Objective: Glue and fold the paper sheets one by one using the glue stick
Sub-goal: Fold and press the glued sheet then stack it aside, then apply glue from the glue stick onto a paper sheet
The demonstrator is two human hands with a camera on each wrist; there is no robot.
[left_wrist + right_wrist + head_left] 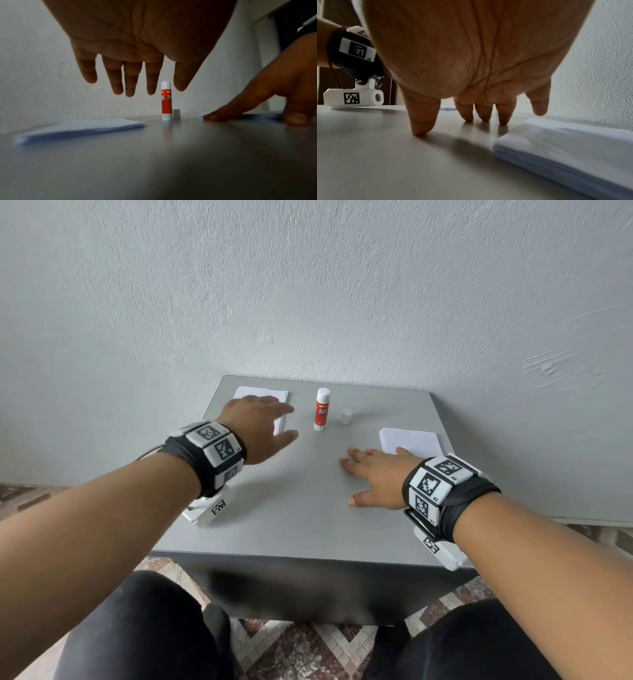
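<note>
A red and white glue stick (321,409) (166,100) stands upright and uncapped at the back of the grey table (301,508). Its grey cap (346,416) (176,114) sits just to its right. One stack of white paper sheets (263,400) (77,128) lies at the back left, another stack (411,441) (565,148) at the right. My left hand (260,426) (133,75) hovers above the left stack with fingers spread, holding nothing. My right hand (373,477) (471,111) rests on the table by its fingertips, just left of the right stack.
The table stands against a pale textured wall (308,285). Its front edge (308,556) is near my knees, above a patterned tile floor (308,645). In the right wrist view the left wrist's camera unit (353,98) shows low over the table.
</note>
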